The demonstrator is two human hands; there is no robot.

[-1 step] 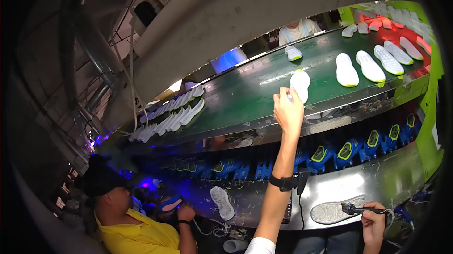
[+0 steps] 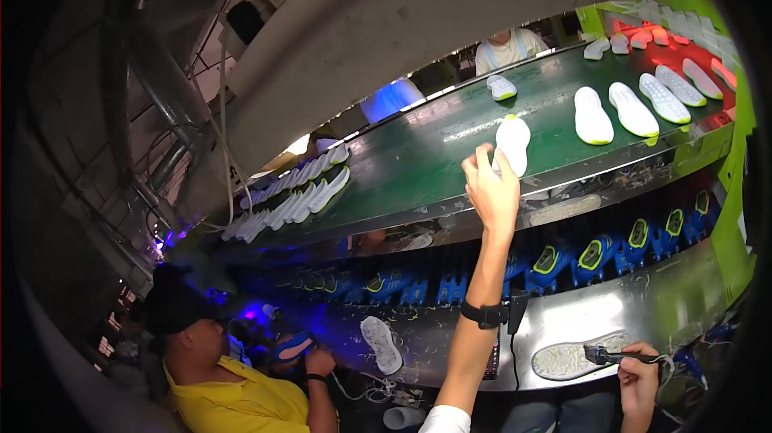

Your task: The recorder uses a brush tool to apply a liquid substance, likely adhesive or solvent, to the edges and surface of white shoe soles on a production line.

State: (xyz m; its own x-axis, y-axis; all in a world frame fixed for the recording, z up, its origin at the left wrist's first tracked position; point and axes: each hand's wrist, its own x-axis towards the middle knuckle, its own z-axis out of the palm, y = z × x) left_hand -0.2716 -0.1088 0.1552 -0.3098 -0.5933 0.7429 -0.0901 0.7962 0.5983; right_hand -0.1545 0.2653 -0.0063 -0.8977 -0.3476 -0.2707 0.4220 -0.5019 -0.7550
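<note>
My left hand (image 2: 492,188) reaches over the green conveyor belt (image 2: 418,164), fingers apart, thumb by the left edge of a white shoe sole (image 2: 512,142). That sole lies on the belt, its yellow-green tip pointing away from me. At the lower right my right hand (image 2: 638,377) is closed round a black-handled brush (image 2: 615,357). The brush's dark bristles rest on or just over a second sole (image 2: 556,361), which lies on the metal shelf with its textured, whitish face up. Whether the bristles press on it I cannot tell.
More white soles (image 2: 593,117) line the belt at right, near a red-lit opening. Stacked soles (image 2: 301,200) lie at left. Blue shoes (image 2: 591,256) stand beneath the belt. Another sole (image 2: 380,345) lies on the shelf beside a co-worker in yellow (image 2: 241,401). A person stands across the belt.
My left hand's fingers have spread a little wider beside the belt sole. My right hand and brush stay over the shelf sole. The whole view has shifted slightly.
</note>
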